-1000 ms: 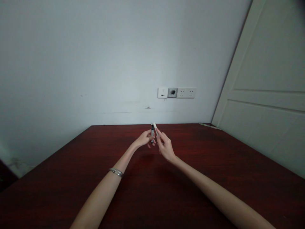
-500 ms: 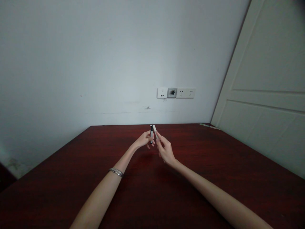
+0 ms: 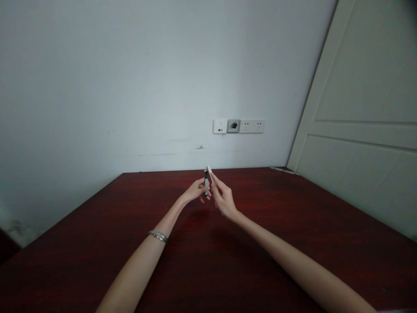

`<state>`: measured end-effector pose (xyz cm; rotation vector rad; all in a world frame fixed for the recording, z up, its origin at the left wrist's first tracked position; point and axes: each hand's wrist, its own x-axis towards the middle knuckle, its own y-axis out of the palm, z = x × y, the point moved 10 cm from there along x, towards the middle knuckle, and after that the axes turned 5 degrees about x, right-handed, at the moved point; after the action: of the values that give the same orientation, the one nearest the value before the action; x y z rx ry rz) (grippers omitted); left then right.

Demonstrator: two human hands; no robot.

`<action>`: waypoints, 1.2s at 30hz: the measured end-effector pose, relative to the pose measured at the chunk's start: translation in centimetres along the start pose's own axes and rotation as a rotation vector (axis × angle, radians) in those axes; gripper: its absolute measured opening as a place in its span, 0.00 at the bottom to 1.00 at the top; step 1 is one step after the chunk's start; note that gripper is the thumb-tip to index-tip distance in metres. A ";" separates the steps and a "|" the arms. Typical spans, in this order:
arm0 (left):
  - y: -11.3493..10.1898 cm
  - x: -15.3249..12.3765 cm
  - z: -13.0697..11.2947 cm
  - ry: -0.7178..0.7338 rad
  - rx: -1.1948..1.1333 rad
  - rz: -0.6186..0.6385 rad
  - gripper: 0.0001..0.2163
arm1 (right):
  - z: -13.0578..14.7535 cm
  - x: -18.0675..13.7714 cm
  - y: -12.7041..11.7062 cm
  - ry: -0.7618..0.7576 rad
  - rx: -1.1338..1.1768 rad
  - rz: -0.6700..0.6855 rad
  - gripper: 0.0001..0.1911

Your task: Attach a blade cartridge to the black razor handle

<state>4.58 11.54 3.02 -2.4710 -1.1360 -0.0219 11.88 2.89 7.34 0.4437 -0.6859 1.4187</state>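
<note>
Upright in my left hand (image 3: pixel 196 190) is a slim black-and-grey tool (image 3: pixel 206 184) with a small crosswise head on top, razor-like in outline. My thumb and fingers are closed round its lower part. My right hand (image 3: pixel 224 198) pinches a slim white stick (image 3: pixel 210 171), tilted with its upper end to the left. That end stands close beside the tool's head; whether the two touch I cannot tell. Both hands are above the dark red table (image 3: pixel 195 269). Too little detail shows to name the white stick's kind.
A pale wall (image 3: pixel 130 87) rises behind the table, with a row of sockets (image 3: pixel 246 126) on it. To the right stands a white panelled door (image 3: pixel 365 108). A thin pale strip (image 3: pixel 283 171) lies at the table's far right corner.
The white stick has risen a little and its upper end has shifted left, past the tool's head. My left hand keeps its hold almost unmoved. The view has turned slightly.
</note>
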 end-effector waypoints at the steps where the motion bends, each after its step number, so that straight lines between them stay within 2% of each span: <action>1: -0.1 0.0 0.0 -0.004 0.002 -0.006 0.17 | -0.1 0.1 -0.1 0.010 0.008 -0.003 0.26; 7: -0.2 0.0 0.1 -0.044 0.023 -0.036 0.15 | -0.8 -0.8 0.1 0.026 0.019 0.034 0.27; 12: 0.0 -0.1 0.1 -0.041 0.006 -0.021 0.14 | -0.5 0.1 -0.5 0.023 0.035 -0.001 0.27; 19: -0.1 -0.1 0.1 -0.040 0.010 -0.024 0.17 | -1.3 -0.8 0.3 0.055 0.023 0.039 0.28; 25: 0.2 -0.2 -0.3 -0.031 -0.014 -0.016 0.16 | -0.6 0.3 -0.3 0.044 0.053 -0.009 0.28; 30: -0.4 -0.2 -0.6 -0.026 0.012 -0.047 0.15 | -1.3 -0.9 0.5 0.036 -0.026 0.030 0.27; 33: -0.6 -0.2 -0.6 -0.026 0.008 -0.053 0.15 | -0.8 -1.1 0.6 0.016 -0.052 0.041 0.27; 36: -0.3 -0.3 -0.7 -0.011 -0.005 -0.026 0.17 | 0.3 0.0 0.2 -0.008 -0.042 0.015 0.27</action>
<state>4.32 11.21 3.69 -2.4639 -1.1746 -0.0185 11.63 2.73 7.53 0.4124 -0.7257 1.4147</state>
